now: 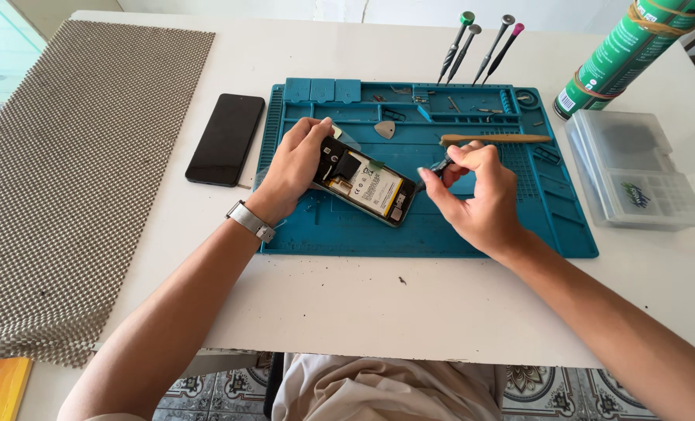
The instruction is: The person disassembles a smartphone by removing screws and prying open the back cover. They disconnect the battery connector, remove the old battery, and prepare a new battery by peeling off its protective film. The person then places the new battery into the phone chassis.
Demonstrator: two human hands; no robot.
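My left hand [294,165] grips the top end of an opened phone [367,187], back cover off, with its battery and black boards showing. The phone lies tilted on a blue repair mat [441,234]. My right hand [480,193] pinches a thin black tool [439,166], its tip close to the phone's lower right corner. A metal watch band [251,221] sits on my left wrist.
A black phone [225,139] lies face up left of the mat. Several screwdrivers [478,47] stand at the mat's far edge, with a wooden-handled tool [494,139] and a grey pick [385,129] on it. A clear plastic box [634,170] and green can [626,53] are right; a mesh mat [75,171] left.
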